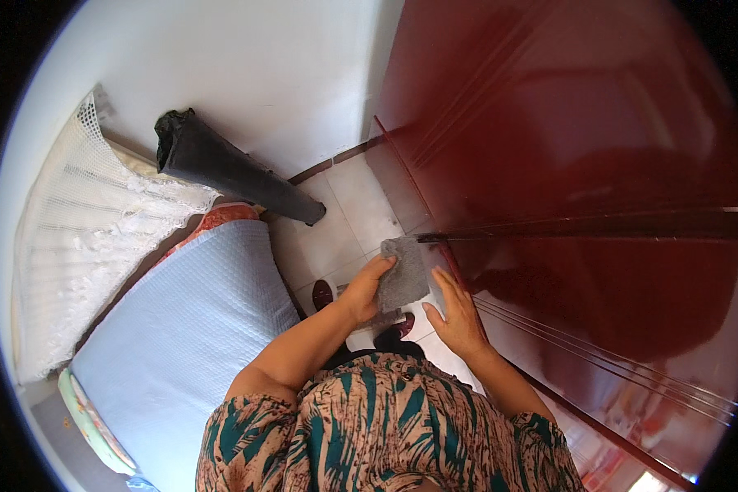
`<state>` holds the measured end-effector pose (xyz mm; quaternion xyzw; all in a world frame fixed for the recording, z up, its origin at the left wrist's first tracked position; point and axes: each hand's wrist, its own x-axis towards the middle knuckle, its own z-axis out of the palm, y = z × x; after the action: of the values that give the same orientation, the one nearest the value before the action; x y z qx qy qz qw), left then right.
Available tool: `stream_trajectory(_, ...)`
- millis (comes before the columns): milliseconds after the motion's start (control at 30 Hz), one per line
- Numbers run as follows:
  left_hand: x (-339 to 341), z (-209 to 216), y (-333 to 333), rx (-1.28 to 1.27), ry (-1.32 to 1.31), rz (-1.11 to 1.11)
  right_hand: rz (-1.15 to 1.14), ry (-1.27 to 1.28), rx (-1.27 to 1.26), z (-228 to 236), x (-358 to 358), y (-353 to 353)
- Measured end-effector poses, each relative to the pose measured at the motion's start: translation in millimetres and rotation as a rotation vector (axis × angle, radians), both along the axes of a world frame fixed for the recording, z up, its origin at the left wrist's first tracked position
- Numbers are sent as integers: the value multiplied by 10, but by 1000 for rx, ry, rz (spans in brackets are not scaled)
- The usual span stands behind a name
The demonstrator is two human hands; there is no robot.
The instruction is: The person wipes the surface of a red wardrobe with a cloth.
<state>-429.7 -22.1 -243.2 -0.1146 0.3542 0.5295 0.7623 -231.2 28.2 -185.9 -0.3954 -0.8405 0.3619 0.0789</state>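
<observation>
A grey cloth (403, 275), folded into a flat rough rectangle, is gripped along its left edge by my left hand (371, 283), with the thumb over its top. My right hand (456, 316) is just right of the cloth, thumb and fingers spread apart, with nothing in it. Its fingertips are close to the glossy dark red cabinet (582, 279); whether they touch its surface I cannot tell. Below the cloth, my dark red shoes (323, 293) show on the tiles.
A bed with a light blue quilted cover (197, 303) stands at my left, a white lace cloth (98, 213) beyond it. A tall black wrapped roll (238, 168) leans near the white wall (262, 66). Pale tiles (348, 205) lie between bed and cabinet.
</observation>
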Motion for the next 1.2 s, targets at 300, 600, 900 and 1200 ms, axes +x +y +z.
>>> stream_trajectory(300,-883,-164,-123,-221,380,73,-56,-329,-502,-1057,573,-223)
stream_trajectory(600,-659,-1490,-467,-429,531,283,184,-542,-555,-2035,167,-129)
stream_trajectory(900,-5,-3112,-1555,-677,996,90,340,-455,-594,-3395,-467,-344)
stream_trajectory(1200,193,-3481,-1447,-735,962,113,561,-532,-237,-4785,-725,-345)
